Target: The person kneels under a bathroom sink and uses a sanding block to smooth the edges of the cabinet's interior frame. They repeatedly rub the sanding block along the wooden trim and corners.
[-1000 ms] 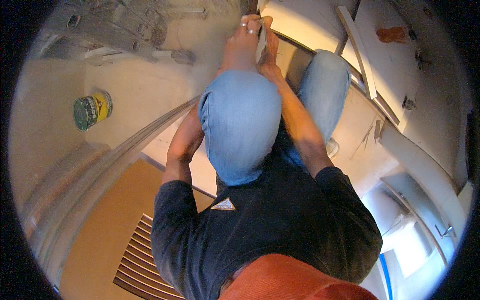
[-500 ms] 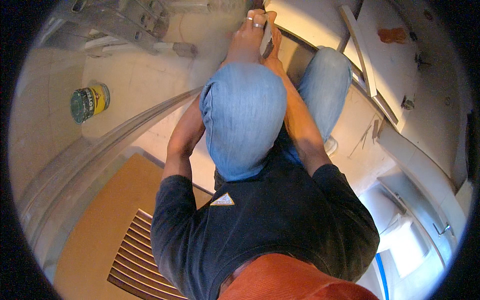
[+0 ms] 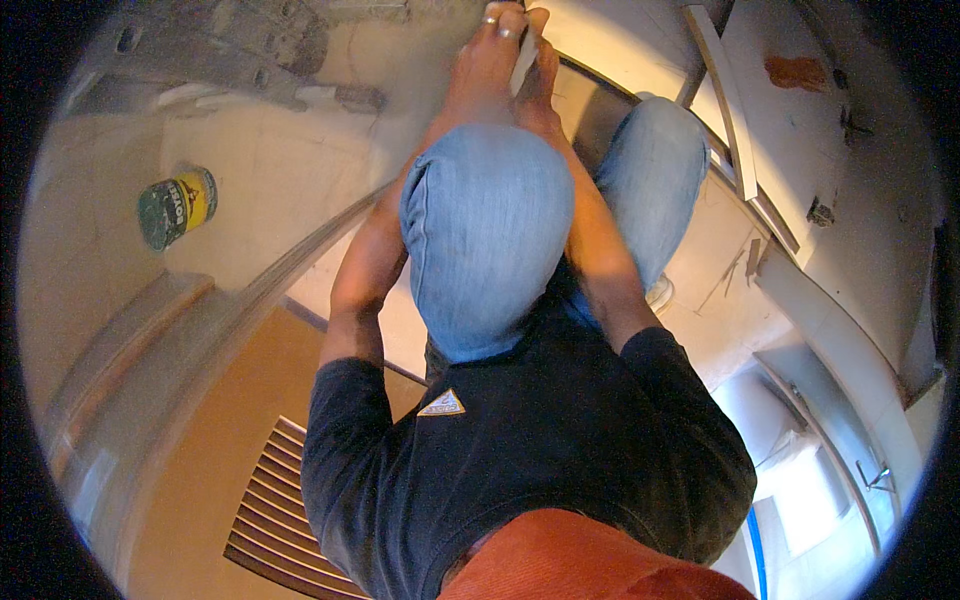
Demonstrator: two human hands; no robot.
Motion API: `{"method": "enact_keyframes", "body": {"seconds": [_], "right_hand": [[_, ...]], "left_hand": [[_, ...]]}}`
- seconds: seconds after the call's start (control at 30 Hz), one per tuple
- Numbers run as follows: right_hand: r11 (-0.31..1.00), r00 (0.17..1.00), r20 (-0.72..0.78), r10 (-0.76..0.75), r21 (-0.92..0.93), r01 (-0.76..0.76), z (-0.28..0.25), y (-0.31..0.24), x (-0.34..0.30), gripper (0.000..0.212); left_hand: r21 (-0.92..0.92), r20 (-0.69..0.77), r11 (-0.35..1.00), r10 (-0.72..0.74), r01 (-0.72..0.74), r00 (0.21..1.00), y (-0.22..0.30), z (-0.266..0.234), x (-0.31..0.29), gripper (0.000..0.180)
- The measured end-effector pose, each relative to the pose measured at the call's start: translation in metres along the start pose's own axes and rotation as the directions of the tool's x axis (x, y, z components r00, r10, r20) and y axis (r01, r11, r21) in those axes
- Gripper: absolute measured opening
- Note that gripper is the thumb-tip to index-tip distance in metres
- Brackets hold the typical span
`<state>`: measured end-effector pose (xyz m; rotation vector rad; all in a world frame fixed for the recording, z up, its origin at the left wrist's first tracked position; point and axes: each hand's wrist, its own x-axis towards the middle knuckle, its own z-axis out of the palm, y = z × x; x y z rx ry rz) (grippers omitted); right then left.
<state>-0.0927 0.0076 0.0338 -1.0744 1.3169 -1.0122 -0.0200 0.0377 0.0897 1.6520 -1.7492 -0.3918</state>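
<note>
Both arms reach forward past my bent knee in blue jeans (image 3: 490,240). Beyond the knee, at the top of the view, my left hand (image 3: 488,70) has its fingers closed, with rings on them. My right hand (image 3: 541,75) is right beside it, also closed. Between the two hands shows a thin, pale piece (image 3: 524,60), gripped from both sides; its kind cannot be made out. The fingertips are partly cut off by the upper edge, and what the piece touches is hidden.
A green and yellow paint can (image 3: 178,208) stands at the left. A slatted brown panel (image 3: 285,510) lies at lower left. On the right are a long pale strip (image 3: 722,100) and a reddish-brown patch or piece (image 3: 796,73). A blurred dusty metal frame (image 3: 240,50) is at upper left.
Both hands have shifted slightly up and to the left, with the pale piece still between them. The surroundings have moved a little in the view.
</note>
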Motion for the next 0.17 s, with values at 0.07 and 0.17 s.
{"method": "enact_keyframes", "body": {"seconds": [0.07,0.17], "right_hand": [[0.992,0.998,-0.017,0.065,0.112,-0.063,0.000,0.008,0.000,0.081],[0.981,0.985,-0.015,-0.175,-0.093,0.172,-0.010,0.016,0.005,0.082]], "left_hand": [[0.018,0.040,1.000,-0.013,0.012,0.999,0.004,-0.003,-0.003,0.043],[0.086,0.001,0.995,0.042,-0.042,0.999,0.008,-0.005,-0.007,0.050]]}}
